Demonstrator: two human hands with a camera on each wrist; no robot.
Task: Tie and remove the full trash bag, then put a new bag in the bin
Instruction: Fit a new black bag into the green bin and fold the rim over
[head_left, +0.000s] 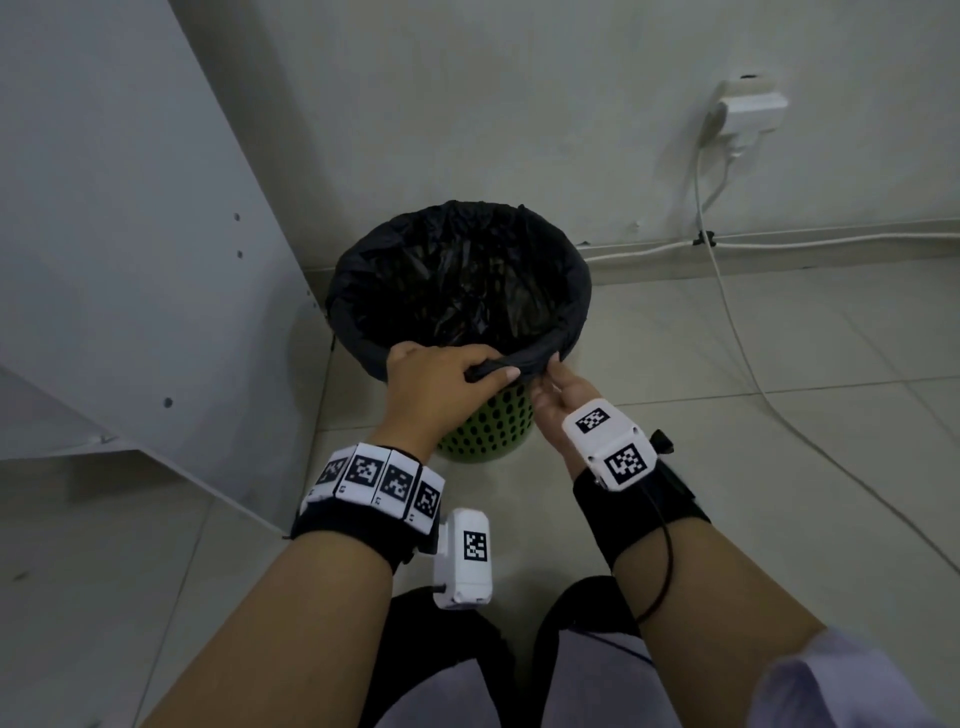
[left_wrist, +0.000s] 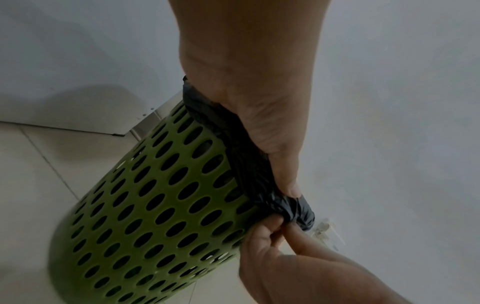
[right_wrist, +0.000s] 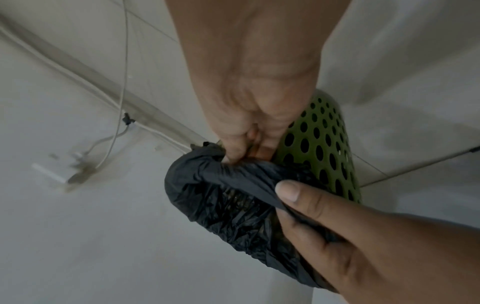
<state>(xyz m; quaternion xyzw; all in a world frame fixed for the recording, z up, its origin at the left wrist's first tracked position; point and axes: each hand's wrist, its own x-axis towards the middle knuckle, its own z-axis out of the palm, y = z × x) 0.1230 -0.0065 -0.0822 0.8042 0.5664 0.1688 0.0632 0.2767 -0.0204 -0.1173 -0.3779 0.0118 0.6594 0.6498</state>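
Both hands (head_left: 447, 382) (head_left: 558, 392) pinched black bag hem (head_left: 524, 359) at green bin (head_left: 488, 431) near rim; best lifted evenly outward.

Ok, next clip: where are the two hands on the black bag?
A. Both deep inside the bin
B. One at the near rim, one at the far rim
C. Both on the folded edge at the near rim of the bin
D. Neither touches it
C: the left hand and right hand both pinch the black bag where it folds over the green bin at its near rim.

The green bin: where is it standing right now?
In the head view the green bin stands on the tiled floor, lined with the black bag, near the wall, right of a white panel.
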